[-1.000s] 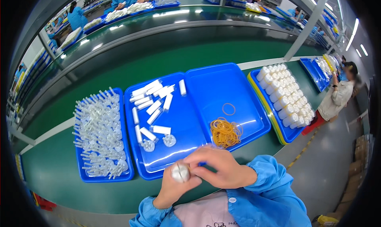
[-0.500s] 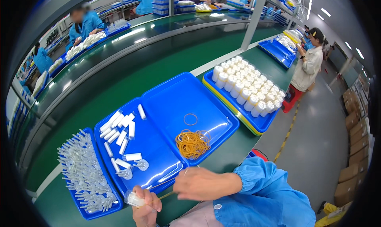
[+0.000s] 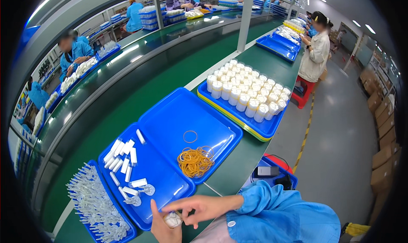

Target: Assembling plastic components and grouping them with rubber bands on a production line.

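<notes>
My left hand (image 3: 165,231) is closed around a clear-walled cylinder with a crumpled white top (image 3: 173,220), index finger pointing up. Over the cylinder is my right hand (image 3: 202,209), its fingers apart and reaching across and beside the top. A yellowish edge shows at the cylinder's side; whether it is a rubber band I cannot tell. Ahead, a blue tray (image 3: 163,190) carries loose white cylinders (image 3: 125,158) and two clear plastic pieces with round bases (image 3: 147,190). To its right, another blue tray (image 3: 191,111) holds a heap of tan rubber bands (image 3: 195,162) and one single band (image 3: 190,136).
At left, a blue tray is heaped with clear plastic stemmed pieces (image 3: 95,204). Upright white cylinders (image 3: 246,90) fill stacked trays at right. Beyond runs a green conveyor (image 3: 127,115). A metal post (image 3: 245,22) rises at the bench's far edge. A co-worker (image 3: 314,51) sits farther right.
My right hand has come left onto the cylinder; the band stretched between my hands is no longer visible. My left hand has turned the cylinder top-up. The view has shifted slightly.
</notes>
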A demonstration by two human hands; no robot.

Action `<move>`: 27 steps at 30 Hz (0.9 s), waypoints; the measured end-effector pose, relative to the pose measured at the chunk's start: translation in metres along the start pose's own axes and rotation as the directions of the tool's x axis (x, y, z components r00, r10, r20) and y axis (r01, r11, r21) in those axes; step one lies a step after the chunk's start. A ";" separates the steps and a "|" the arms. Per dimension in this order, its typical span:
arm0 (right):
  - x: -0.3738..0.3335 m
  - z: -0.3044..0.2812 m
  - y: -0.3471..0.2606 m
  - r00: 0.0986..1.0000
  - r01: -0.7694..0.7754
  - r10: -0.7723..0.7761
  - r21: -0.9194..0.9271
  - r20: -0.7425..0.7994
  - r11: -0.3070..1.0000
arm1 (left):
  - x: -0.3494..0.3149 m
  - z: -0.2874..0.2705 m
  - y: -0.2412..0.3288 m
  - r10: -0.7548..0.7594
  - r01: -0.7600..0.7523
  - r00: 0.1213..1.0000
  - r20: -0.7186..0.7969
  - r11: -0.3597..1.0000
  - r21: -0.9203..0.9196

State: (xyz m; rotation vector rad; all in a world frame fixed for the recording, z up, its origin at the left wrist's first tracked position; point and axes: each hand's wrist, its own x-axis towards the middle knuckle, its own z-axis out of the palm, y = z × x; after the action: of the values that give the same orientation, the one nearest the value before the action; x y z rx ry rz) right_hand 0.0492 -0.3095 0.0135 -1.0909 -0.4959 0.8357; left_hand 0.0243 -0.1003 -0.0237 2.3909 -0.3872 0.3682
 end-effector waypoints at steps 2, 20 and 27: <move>0.003 0.014 0.021 0.902 0.290 -0.426 -0.638 -0.066 0.713 | 0.004 0.005 0.017 -0.226 0.233 0.969 0.104 0.971 -0.059; -0.222 -0.086 -0.065 -0.115 -0.778 -0.915 -0.538 -0.387 0.325 | 0.065 -0.016 -0.031 0.148 -0.167 0.985 0.083 0.933 0.318; -0.209 -0.130 -0.056 -0.152 -0.720 -0.917 -0.594 -0.369 0.359 | 0.093 -0.004 -0.023 0.050 -0.058 0.998 0.031 0.931 0.360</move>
State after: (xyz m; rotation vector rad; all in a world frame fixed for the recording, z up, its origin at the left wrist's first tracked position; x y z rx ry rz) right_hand 0.0353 -0.5614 0.0210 -2.3242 0.5471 -1.2972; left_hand 0.1179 -0.0973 -0.0004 2.7495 -0.4256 0.4733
